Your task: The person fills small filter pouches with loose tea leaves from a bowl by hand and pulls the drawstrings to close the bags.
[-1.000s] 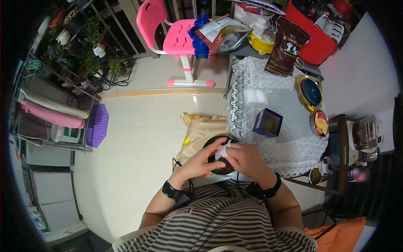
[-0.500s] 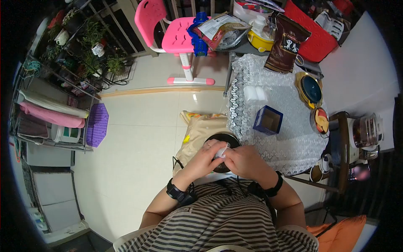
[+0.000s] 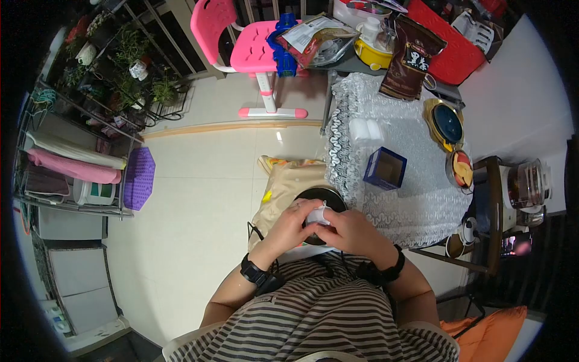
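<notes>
A small white drawstring tea bag [image 3: 318,216] is held between my two hands, over my lap. My left hand [image 3: 291,225] pinches it from the left with thumb and fingers. From the right, my right hand [image 3: 353,231] grips its other side. Beneath both hands is a dark round bowl [image 3: 325,194], mostly hidden by them, so its contents are hard to make out. The bowl rests over a beige patterned cloth [image 3: 280,184] on my lap side.
To the right, a lace-covered table [image 3: 416,211] holds a blue open box [image 3: 385,168], white folded pieces [image 3: 365,130], a brown tea package [image 3: 414,57], a dark green bowl [image 3: 447,124] and a fruit bowl [image 3: 461,169]. A pink chair [image 3: 256,48] stands ahead.
The fingers have shifted on the tea bag, and more of its white side and its top now shows. The view has moved slightly.
</notes>
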`<control>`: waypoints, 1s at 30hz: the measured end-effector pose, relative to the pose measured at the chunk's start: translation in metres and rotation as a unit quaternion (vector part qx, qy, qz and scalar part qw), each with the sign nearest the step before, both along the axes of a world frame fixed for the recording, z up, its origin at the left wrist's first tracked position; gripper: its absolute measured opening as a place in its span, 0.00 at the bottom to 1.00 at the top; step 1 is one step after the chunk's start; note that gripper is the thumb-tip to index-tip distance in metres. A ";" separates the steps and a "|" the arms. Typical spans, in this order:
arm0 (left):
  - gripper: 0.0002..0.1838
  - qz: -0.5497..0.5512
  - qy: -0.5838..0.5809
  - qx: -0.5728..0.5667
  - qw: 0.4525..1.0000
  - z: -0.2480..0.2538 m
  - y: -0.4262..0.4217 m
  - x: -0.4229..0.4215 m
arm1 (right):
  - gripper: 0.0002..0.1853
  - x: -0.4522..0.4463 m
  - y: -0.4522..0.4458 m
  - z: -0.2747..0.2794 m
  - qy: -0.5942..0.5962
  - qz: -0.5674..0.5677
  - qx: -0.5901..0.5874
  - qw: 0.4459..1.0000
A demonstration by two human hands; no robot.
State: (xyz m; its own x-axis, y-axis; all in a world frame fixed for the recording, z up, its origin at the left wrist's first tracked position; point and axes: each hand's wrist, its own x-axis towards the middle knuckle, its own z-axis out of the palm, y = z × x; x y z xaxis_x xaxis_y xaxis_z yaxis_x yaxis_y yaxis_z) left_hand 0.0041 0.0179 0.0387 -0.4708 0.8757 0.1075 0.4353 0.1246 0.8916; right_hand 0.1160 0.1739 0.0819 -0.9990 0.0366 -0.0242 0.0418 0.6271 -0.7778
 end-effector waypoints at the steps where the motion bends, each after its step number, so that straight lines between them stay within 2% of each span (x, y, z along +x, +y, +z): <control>1: 0.27 -0.001 0.000 0.000 1.000 0.000 0.001 0.000 | 0.15 0.000 -0.002 -0.001 -0.018 0.000 0.011 1.000; 4: 0.28 -0.016 0.042 0.025 0.999 -0.002 0.005 0.001 | 0.16 0.001 -0.004 -0.002 -0.037 0.010 0.020 0.999; 6: 0.27 -0.030 0.117 0.026 0.992 -0.005 0.006 0.002 | 0.17 0.001 -0.006 -0.001 -0.038 0.020 0.019 0.999; 8: 0.27 -0.032 0.134 0.025 0.990 -0.007 0.006 0.002 | 0.18 -0.002 -0.006 0.001 -0.120 0.040 -0.076 0.989; 9: 0.26 -0.034 0.150 0.026 0.988 -0.007 0.006 0.002 | 0.18 -0.003 -0.006 0.003 -0.120 0.040 -0.076 0.989; 11: 0.25 -0.034 0.143 0.028 0.989 -0.007 0.005 0.002 | 0.18 -0.005 -0.006 0.007 -0.174 0.043 -0.170 0.969; 13: 0.24 -0.034 0.137 0.030 0.990 -0.008 0.004 0.002 | 0.16 -0.004 -0.009 0.007 -0.153 0.028 -0.182 0.971; 15: 0.23 -0.004 0.070 0.022 0.997 -0.016 0.002 0.002 | 0.15 -0.003 -0.009 0.009 -0.131 0.013 -0.194 0.972; 17: 0.22 0.012 0.049 0.016 0.999 -0.024 -0.001 -0.003 | 0.12 0.001 -0.006 0.015 -0.086 -0.019 -0.088 0.992; 18: 0.22 0.028 0.028 0.010 0.999 -0.024 -0.003 -0.005 | 0.12 0.002 -0.002 0.013 -0.086 -0.019 -0.088 0.992; 20: 0.20 0.048 0.016 0.007 0.999 -0.022 -0.008 -0.008 | 0.10 0.005 0.009 0.005 -0.013 -0.101 -0.024 0.994; 21: 0.19 0.069 0.006 0.006 0.998 -0.021 -0.010 -0.009 | 0.15 0.007 0.015 -0.009 0.024 -0.136 0.016 0.990; 22: 0.19 0.069 0.005 0.006 0.998 -0.022 -0.012 -0.011 | 0.15 0.009 0.020 -0.015 0.023 -0.136 0.016 0.990; 24: 0.17 0.081 -0.009 -0.006 0.997 -0.023 -0.017 -0.015 | 0.15 0.012 0.027 -0.022 -0.003 -0.137 0.124 0.983; 25: 0.16 0.093 -0.031 -0.003 0.995 -0.029 -0.019 -0.017 | 0.15 0.013 0.027 -0.025 -0.003 -0.138 0.124 0.983; 27: 0.19 0.093 -0.046 -0.017 0.994 -0.030 -0.023 -0.018 | 0.16 0.015 0.021 -0.030 0.004 -0.068 0.173 0.982; 28: 0.21 0.095 -0.059 -0.032 0.993 -0.028 -0.024 -0.018 | 0.16 0.013 0.018 -0.035 0.004 -0.068 0.173 0.982; 30: 0.21 0.089 -0.022 -0.041 0.995 -0.022 -0.024 -0.019 | 0.23 0.007 0.010 -0.042 -0.054 0.002 0.210 0.976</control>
State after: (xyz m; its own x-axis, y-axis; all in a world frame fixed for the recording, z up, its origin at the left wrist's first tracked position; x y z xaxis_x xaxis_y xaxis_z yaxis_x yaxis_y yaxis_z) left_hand -0.0144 -0.0061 0.0165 -0.6224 0.7826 0.0141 0.3600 0.2702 0.8930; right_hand 0.1235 0.1841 0.0395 -0.9917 0.0620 -0.1124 0.1058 0.8904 -0.4428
